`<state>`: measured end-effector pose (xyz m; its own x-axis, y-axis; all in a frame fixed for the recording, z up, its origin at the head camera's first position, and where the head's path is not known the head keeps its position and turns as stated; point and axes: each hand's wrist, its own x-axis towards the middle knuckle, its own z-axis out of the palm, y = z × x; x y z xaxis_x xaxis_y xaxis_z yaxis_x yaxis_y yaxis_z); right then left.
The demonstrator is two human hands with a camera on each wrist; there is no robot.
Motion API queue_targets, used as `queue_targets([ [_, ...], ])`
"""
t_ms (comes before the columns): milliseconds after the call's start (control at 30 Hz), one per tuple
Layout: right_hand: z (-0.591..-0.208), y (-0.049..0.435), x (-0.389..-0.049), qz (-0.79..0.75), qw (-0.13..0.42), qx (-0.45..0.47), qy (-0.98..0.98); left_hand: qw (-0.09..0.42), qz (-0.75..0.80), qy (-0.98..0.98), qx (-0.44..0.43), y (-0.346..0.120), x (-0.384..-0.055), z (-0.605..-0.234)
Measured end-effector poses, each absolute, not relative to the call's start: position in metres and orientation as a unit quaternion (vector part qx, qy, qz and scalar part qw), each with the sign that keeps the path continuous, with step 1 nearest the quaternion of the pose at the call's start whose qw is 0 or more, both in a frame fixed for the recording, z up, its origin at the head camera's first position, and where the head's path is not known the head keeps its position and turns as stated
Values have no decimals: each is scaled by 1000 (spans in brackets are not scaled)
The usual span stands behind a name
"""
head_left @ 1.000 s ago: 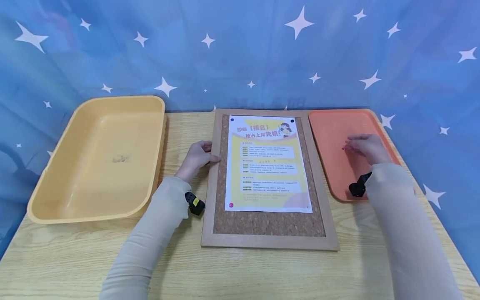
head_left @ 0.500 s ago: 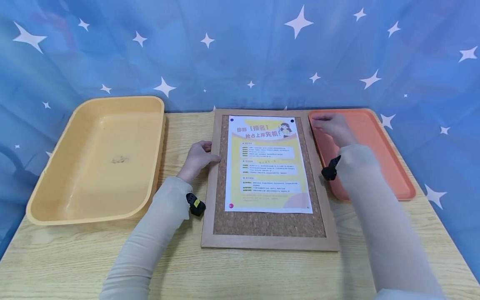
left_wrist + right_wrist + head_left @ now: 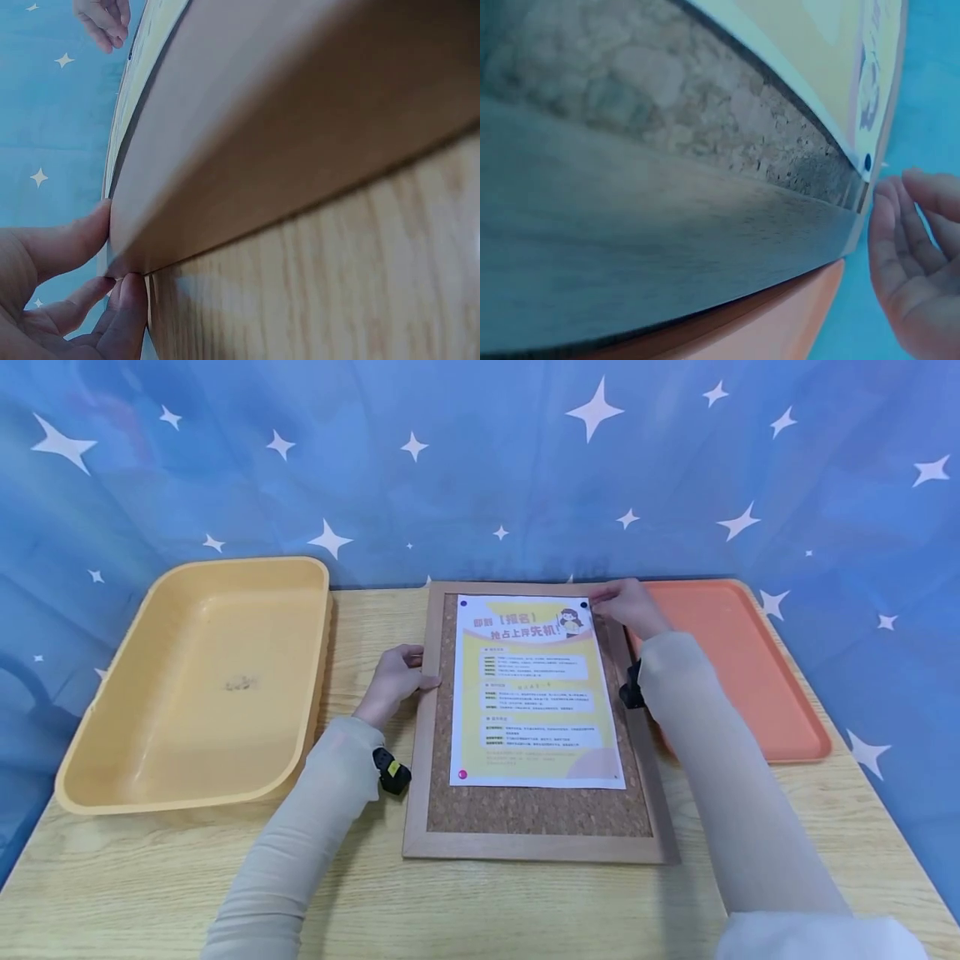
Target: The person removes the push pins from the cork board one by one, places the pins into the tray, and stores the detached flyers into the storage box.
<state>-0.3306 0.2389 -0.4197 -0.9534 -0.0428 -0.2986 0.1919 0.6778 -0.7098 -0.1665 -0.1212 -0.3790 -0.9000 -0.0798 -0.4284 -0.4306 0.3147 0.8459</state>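
Observation:
A cork board (image 3: 540, 814) in a wooden frame lies mid-table, bearing a yellow-and-white poster (image 3: 536, 693). Pins show at three poster corners: purple (image 3: 463, 603) top left, black (image 3: 584, 605) top right, pink (image 3: 462, 774) bottom left. My left hand (image 3: 393, 681) grips the frame's left edge, thumb (image 3: 71, 240) on top and fingertips at the side. My right hand (image 3: 626, 606) reaches over the frame's upper right corner, fingertips close beside the black pin. In the right wrist view its loosely bent fingers (image 3: 889, 217) show nothing held.
To the left stands a deep yellow tub (image 3: 195, 693) with a dark smudge on its floor. A shallow orange tray (image 3: 757, 685) lies right of the board, partly behind the right arm. A blue curtain (image 3: 480, 468) with white stars hangs behind the table (image 3: 480, 910).
My right hand has moved left from over the orange tray, where a small pink thing showed at its fingertips, to the board's upper right corner. The left hand has stayed in place.

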Motion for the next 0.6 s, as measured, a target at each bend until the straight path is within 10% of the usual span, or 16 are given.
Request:
queue_targets([
  [600, -356, 192, -288, -352, 198, 49, 914, 164, 561, 796, -157, -123, -168, -377],
])
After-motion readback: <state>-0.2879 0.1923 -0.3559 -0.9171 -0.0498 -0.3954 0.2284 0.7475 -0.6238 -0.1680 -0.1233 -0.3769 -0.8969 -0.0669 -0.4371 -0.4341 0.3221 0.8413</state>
